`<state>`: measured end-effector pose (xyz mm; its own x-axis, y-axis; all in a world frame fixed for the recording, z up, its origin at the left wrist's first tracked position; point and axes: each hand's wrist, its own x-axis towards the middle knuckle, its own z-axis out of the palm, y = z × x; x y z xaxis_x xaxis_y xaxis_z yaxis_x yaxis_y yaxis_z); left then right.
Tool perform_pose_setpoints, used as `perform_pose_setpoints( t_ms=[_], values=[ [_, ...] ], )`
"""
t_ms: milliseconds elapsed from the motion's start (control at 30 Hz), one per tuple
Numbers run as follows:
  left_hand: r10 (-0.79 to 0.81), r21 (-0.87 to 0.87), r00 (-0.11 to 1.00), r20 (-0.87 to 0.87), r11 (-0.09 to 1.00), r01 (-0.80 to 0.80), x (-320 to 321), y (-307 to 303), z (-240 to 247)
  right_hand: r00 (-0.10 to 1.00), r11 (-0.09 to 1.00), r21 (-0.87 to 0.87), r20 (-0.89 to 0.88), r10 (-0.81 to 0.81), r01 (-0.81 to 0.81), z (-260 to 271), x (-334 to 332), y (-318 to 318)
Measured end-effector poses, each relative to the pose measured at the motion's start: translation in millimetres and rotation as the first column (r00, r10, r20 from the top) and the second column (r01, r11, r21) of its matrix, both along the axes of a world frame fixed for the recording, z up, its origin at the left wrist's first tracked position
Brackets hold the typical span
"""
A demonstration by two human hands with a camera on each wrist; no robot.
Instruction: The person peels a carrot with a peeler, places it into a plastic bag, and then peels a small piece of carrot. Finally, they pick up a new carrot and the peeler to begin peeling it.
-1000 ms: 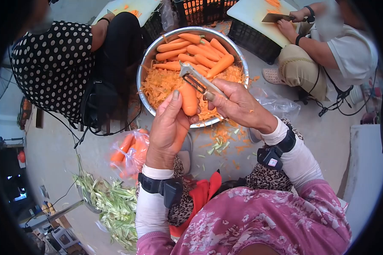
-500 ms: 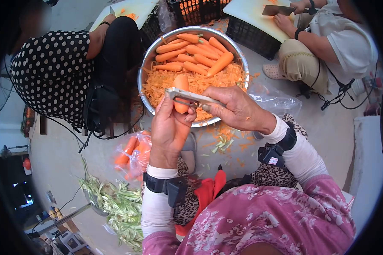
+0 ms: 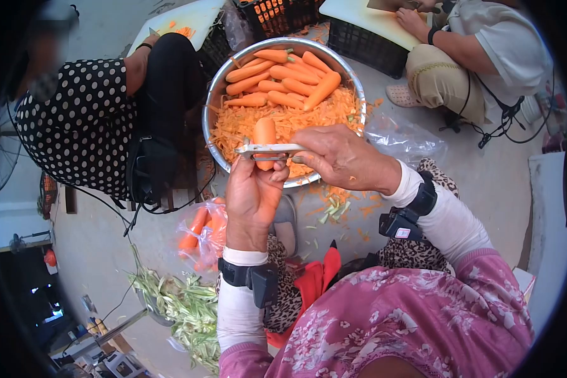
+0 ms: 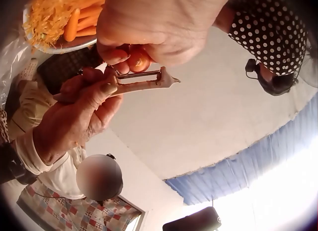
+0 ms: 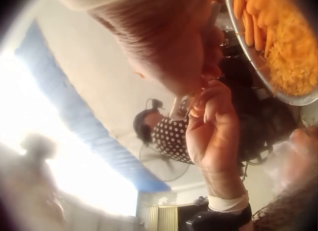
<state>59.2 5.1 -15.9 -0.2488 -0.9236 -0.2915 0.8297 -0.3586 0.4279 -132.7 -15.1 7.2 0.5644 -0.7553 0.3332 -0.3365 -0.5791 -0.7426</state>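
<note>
In the head view the left hand (image 3: 251, 198) holds a carrot (image 3: 264, 132) upright by its lower end over the near rim of a metal basin (image 3: 362, 94). The right hand (image 3: 349, 157) grips a peeler (image 3: 271, 148), which lies level across the carrot's lower part. The left wrist view shows the peeler (image 4: 144, 84) beside the carrot's end (image 4: 139, 60), with the right hand (image 4: 79, 111) round its handle. Whole carrots (image 3: 296, 79) lie on orange shavings (image 3: 233, 129) in the basin. In the right wrist view the blade is mostly hidden.
A bag of carrots (image 3: 201, 233) and a heap of green leaves (image 3: 183, 309) lie on the floor at the left. Two people sit on either side by cutting boards (image 3: 372, 22). A clear plastic bag (image 3: 403, 138) lies right of the basin.
The peeler has gone from slanting above the carrot to level across its lower part. The carrot now stands more upright, and both hands have shifted slightly.
</note>
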Motion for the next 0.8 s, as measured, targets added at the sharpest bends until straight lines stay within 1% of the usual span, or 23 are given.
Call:
perform_pose_setpoints(
  t_ms=[67,100,167,200,267,300,367,500,567,600,667,700,767,800],
  values=[
    [-0.027,0.021,0.999,0.043,0.999,0.026,-0.3,-1.2,2.8,0.996,0.997,-0.006,-0.043,-0.077,0.076,-3.7,1.3,-1.3],
    [-0.028,0.021,0.999,0.044,0.999,0.027,1.1,-1.2,2.5,0.996,0.997,-0.005,-0.042,-0.078,0.078,-5.7,0.9,-2.8],
    [-0.101,-0.056,0.993,0.064,0.993,0.105,4.6,-2.0,1.1,0.983,0.983,-0.025,-0.031,-0.182,0.182,-9.0,-1.4,-8.4],
    [-0.104,-0.056,0.992,0.065,0.993,0.108,4.6,-2.1,0.3,0.982,0.983,-0.025,-0.03,-0.185,0.184,-9.7,-3.1,-11.5],
    [-0.127,-0.032,0.99,0.055,0.991,0.128,3.9,-1.6,-0.5,0.971,0.971,0.026,-0.057,-0.234,0.236,-11.1,-6.1,-15.5],
    [-0.131,-0.031,0.99,0.057,0.991,0.132,2.4,-2.5,0.4,0.97,0.971,0.027,-0.055,-0.238,0.24,-12.3,-6.5,-16.2],
    [-0.108,0.033,0.992,0.063,0.994,0.106,-1.2,-3.5,2.0,0.963,0.962,0.085,-0.085,-0.254,0.261,-14.8,-7.2,-17.0],
    [-0.153,0.029,0.984,0.091,0.988,0.151,1.4,-7.2,-0.6,0.955,0.956,0.071,-0.108,-0.277,0.286,-10.8,-8.8,-15.6],
    [-0.162,0.022,0.981,0.104,0.987,0.161,2.0,-6.4,-2.0,0.957,0.953,0.133,-0.138,-0.254,0.272,-8.8,-9.8,-14.4],
    [-0.171,0.023,0.979,0.107,0.985,0.17,1.6,-4.3,0.4,0.955,0.95,0.135,-0.135,-0.262,0.28,-12.8,-12.8,-14.3],
    [-0.23,-0.087,0.965,0.126,0.966,0.242,0.1,-0.6,9.2,0.872,0.921,0.067,-0.355,-0.336,0.383,-22.2,-20.1,-17.1],
    [-0.249,-0.084,0.96,0.132,0.962,0.261,1.4,-1.3,10.8,0.868,0.914,0.071,-0.35,-0.352,0.4,-24.9,-23.0,-18.2],
    [-0.189,-0.099,0.982,0.023,0.977,0.191,6.4,-0.9,12.2,0.892,0.923,0.139,-0.34,-0.297,0.36,-25.7,-25.5,-19.2],
    [-0.154,-0.086,0.988,0.012,0.984,0.154,9.9,-3.0,9.9,0.912,0.939,0.118,-0.303,-0.276,0.324,-25.4,-27.5,-18.8]
  ],
)
